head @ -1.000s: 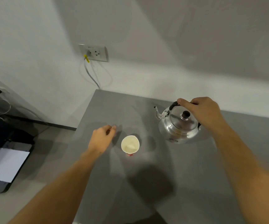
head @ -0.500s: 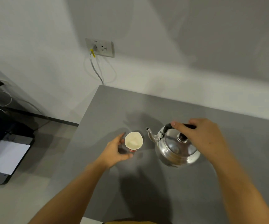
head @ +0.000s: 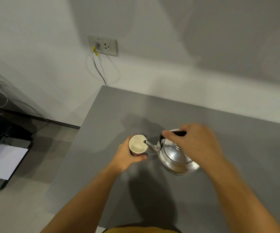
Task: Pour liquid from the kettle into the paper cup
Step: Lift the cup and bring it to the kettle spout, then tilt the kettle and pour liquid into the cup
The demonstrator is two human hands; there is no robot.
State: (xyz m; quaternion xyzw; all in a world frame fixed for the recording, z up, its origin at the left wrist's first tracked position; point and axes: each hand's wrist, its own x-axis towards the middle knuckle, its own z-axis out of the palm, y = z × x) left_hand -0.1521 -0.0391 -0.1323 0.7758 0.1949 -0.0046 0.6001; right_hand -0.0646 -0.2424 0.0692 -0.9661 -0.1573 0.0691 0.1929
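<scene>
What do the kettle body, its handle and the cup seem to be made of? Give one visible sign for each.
Kettle: polished metal, probably steel; mirror-like reflections.
Handle: black, matte, likely plastic; no shine.
Paper cup: thin white-lined paper with a rolled rim and red print outside.

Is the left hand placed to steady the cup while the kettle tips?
Probably yes. The left hand already wraps the cup from its left, leaving the rim open to the kettle spout held by the right hand.
</scene>
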